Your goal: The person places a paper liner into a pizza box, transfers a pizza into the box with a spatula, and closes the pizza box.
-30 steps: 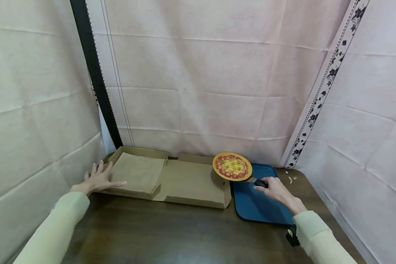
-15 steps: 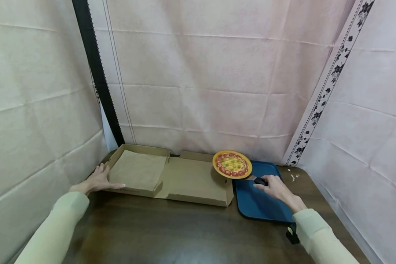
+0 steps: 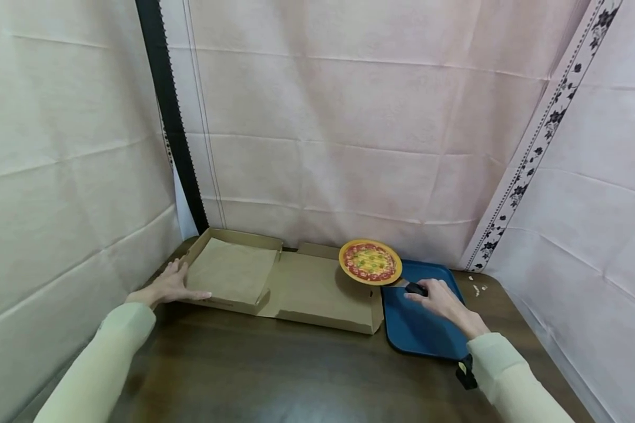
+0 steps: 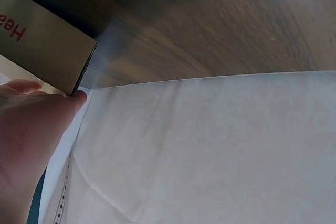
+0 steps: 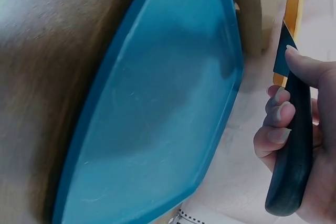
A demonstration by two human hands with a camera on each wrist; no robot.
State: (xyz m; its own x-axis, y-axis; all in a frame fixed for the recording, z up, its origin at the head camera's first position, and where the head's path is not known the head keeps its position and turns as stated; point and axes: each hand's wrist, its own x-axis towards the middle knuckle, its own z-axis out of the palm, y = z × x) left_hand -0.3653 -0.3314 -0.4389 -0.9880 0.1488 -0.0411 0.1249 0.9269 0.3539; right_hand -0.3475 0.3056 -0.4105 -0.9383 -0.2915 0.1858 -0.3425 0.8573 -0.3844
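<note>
In my right hand [image 3: 438, 299] I grip the black handle of a pizza server [image 5: 294, 150], fingers and thumb wrapped round it. On its blade rests a round pizza [image 3: 370, 262] with a broad yellow rim and red, yellow and green topping. The pizza hangs over the right part of an open cardboard pizza box [image 3: 317, 288], casting a shadow on it. My left hand [image 3: 171, 284] rests at the box's left front corner, its thumb stretched along the front wall and the other fingers reaching over the side. A sheet of paper [image 3: 233, 270] lines the box's left half.
A blue tray [image 3: 423, 329] lies right of the box, under my right hand. White scraps [image 3: 477, 289] lie beyond it on the brown wooden table [image 3: 296, 376]. Pale cloth [image 3: 323, 117] hangs at the back and both sides.
The head view has turned slightly, shifting the box and tray a little to the right in it. The pizza on the server has moved slightly left over the box; my left hand stays at the corner.
</note>
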